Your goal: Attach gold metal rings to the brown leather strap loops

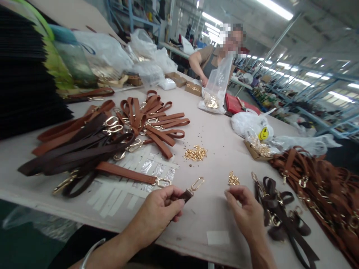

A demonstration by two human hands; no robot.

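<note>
My left hand (164,207) is closed around a dark brown leather strap (187,195). From its end a gold snap hook (193,188) points up and to the right, above the tabletop. The rest of that strap is mostly hidden by my fingers. To the right, my right hand (246,211) hovers with thumb and forefinger pinched together. Whatever lies between those fingertips, if anything, is too small to make out. Just beyond them is a small pile of gold metal pieces (233,178). A larger pile of gold pieces (196,153) lies farther back, with tiny dark bits scattered around.
Brown straps (165,140) and dark brown straps (92,138) with gold hooks heap up at left. More dark straps (276,201) and brown straps (322,186) lie at right. A person (207,61) stands across the table behind a plastic bag (217,89).
</note>
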